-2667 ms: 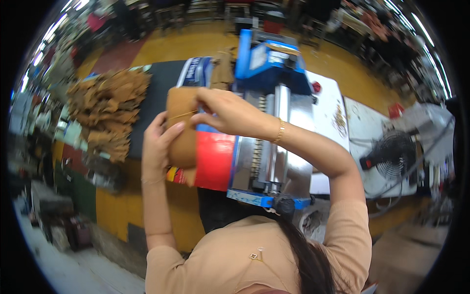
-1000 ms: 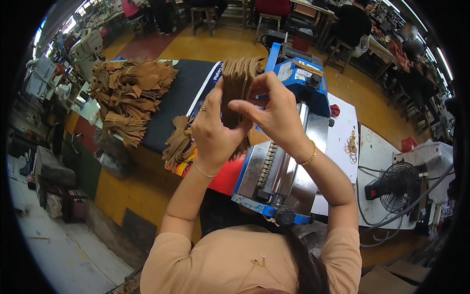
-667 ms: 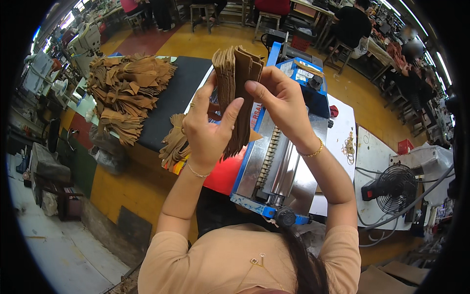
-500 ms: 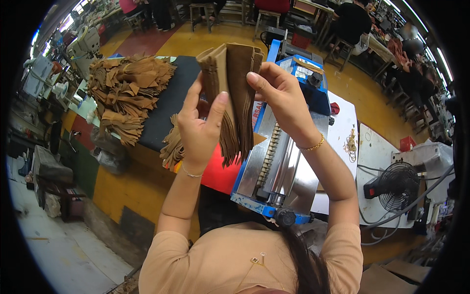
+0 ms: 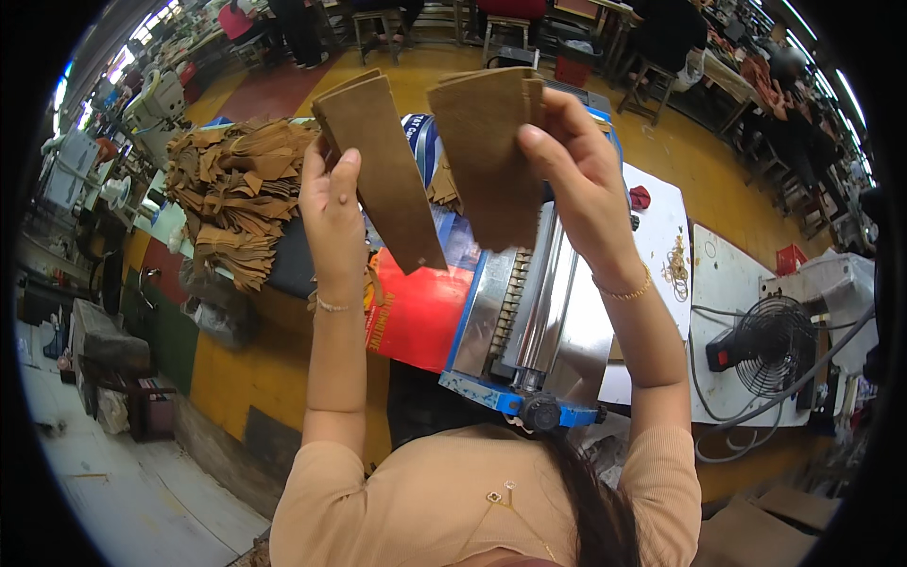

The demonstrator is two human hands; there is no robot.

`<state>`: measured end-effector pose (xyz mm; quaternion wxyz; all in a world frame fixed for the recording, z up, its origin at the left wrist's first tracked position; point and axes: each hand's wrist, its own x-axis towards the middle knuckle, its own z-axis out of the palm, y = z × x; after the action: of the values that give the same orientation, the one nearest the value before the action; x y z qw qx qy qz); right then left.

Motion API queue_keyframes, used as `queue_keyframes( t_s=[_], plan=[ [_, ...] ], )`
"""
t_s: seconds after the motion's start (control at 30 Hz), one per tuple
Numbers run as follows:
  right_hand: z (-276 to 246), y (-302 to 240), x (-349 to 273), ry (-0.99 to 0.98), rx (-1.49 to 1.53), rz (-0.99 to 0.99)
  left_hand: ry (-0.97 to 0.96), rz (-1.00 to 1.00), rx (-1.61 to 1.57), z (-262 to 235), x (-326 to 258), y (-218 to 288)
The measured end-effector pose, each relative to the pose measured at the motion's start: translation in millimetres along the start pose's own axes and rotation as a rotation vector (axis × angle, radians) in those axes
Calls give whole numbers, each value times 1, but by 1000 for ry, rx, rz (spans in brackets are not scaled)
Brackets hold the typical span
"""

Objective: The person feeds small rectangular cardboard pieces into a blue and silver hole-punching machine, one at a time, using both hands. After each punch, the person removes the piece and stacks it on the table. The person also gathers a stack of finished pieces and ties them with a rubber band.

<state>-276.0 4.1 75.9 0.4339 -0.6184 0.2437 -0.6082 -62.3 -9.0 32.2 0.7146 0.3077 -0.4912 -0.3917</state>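
My left hand point(image 5: 335, 203) grips a thin stack of long brown leather pieces point(image 5: 385, 175), thumb on the near face and fingers behind. Another stack of brown leather pieces point(image 5: 484, 156) is pinched by its right edge in my right hand point(image 5: 588, 180). Both stacks are raised and tilted, with a gap between them. Below and to the right stands a blue-framed machine with a shiny metal roller point(image 5: 548, 317); neither hand touches it. Beyond my left hand lies a large heap of brown leather pieces point(image 5: 241, 184).
A red printed sheet point(image 5: 416, 317) lies left of the machine. On the right, a white table point(image 5: 652, 213) bears yellowish rubber bands point(image 5: 676, 274). Farther right are a black fan point(image 5: 767, 345) and loose cables. People sit at benches across the yellow floor point(image 5: 416, 80).
The leather bundle, held as one between both hands, is now parted into two stacks. My left hand has moved left, and my right hand slightly right.
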Motion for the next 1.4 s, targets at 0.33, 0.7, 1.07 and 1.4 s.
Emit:
queue_keyframes(
  t_s=[0.33, 0.7, 1.07, 1.4],
  plan=[
    [37, 5, 24, -37, -187, -339, -48, 71, -162, 42, 11, 12],
    [36, 4, 36, 193, -446, -709, 1, 144, 54, 68, -20, 29],
    [-3, -17, 7, 302, -371, -803, -45, 165, 143, 132, -22, 56],
    [-129, -27, -159, 127, 19, 240, -589, 564, 274, 225, -36, 26]
  ],
)
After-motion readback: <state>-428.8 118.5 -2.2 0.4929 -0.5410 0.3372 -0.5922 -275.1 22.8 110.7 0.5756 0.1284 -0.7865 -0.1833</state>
